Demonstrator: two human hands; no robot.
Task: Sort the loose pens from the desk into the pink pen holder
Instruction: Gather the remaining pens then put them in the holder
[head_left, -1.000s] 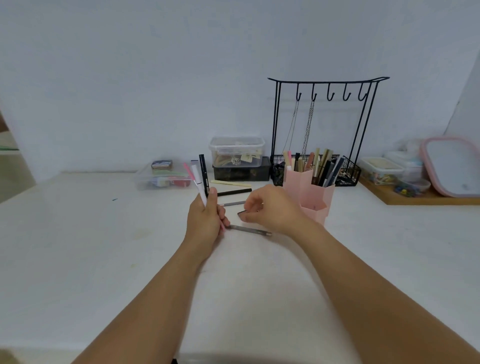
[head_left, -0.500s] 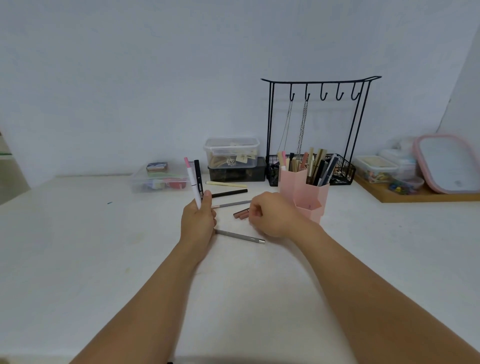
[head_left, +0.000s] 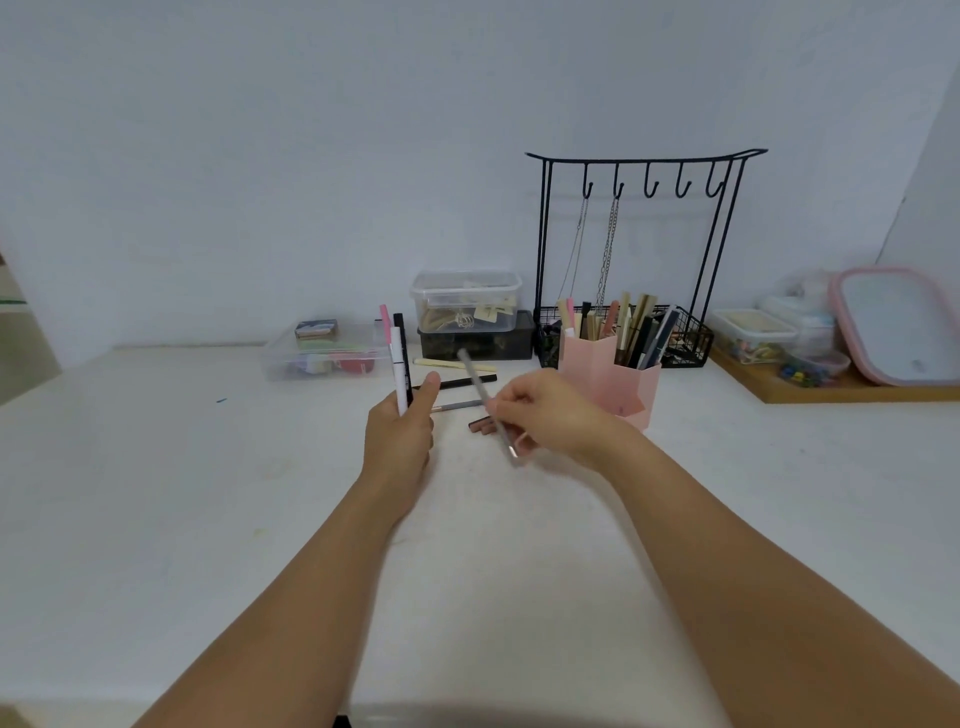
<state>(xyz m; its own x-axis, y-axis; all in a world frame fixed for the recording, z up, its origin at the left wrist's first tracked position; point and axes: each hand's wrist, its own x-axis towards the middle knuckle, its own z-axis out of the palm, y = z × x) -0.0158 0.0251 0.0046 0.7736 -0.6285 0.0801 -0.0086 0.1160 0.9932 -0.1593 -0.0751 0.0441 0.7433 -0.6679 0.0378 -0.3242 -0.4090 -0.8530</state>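
My left hand (head_left: 400, 436) grips a small upright bundle of pens (head_left: 397, 358): a white one, a pink-capped one and a black one. My right hand (head_left: 550, 415) pinches a grey pen (head_left: 480, 389), lifted off the desk and tilted, its metal end toward me. The pink pen holder (head_left: 602, 379) stands just right of my right hand, with several pens in it. Loose on the desk behind my hands lie a cream pen (head_left: 452, 365), a black pen (head_left: 460, 382), a thin grey pen (head_left: 457, 406) and a short brown pen (head_left: 480, 426).
Along the back wall stand a clear box of small items (head_left: 322, 353), stacked clear and dark boxes (head_left: 467, 317), and a black wire hook rack (head_left: 639, 249) with chains. A wooden tray (head_left: 831, 389) with containers and a pink-rimmed lid (head_left: 898, 322) sits at right.
My right hand has picked the grey pen up from the desk and turned it upward. My left hand keeps its bundle, nearly still.
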